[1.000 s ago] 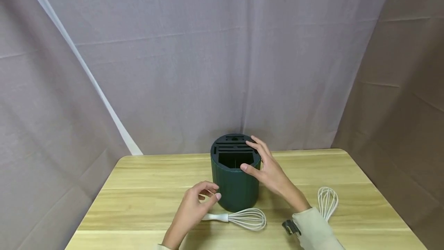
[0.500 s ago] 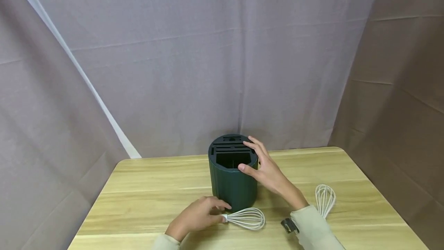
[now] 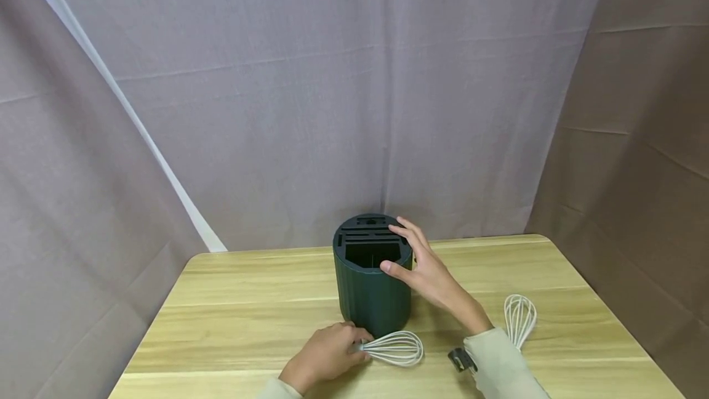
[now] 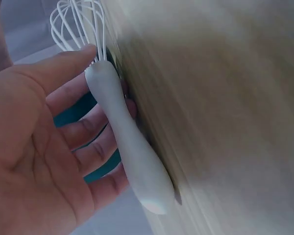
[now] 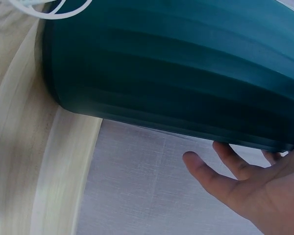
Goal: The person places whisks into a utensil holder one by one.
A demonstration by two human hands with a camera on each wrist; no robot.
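Observation:
A dark green ribbed holder (image 3: pixel 372 291) with slots in its top stands upright in the middle of the wooden table (image 3: pixel 238 306). My right hand (image 3: pixel 423 271) rests against its right rim with fingers spread and fairly straight; in the right wrist view the fingers (image 5: pixel 225 166) lie along the holder's (image 5: pixel 176 63) wall. A white whisk (image 3: pixel 394 348) lies in front of the holder, wires to the right. My left hand (image 3: pixel 325 354) covers its handle. In the left wrist view thumb and fingers (image 4: pixel 95 152) close round the white handle (image 4: pixel 127 142), which lies on the table.
A second white whisk (image 3: pixel 519 319) lies on the table to the right, near my right sleeve (image 3: pixel 501 365). Grey-brown curtains hang close behind and on both sides. The table's left half is bare wood.
My left hand has dropped from beside the holder's base onto the whisk handle and closed round it. The right hand has stayed on the holder's rim.

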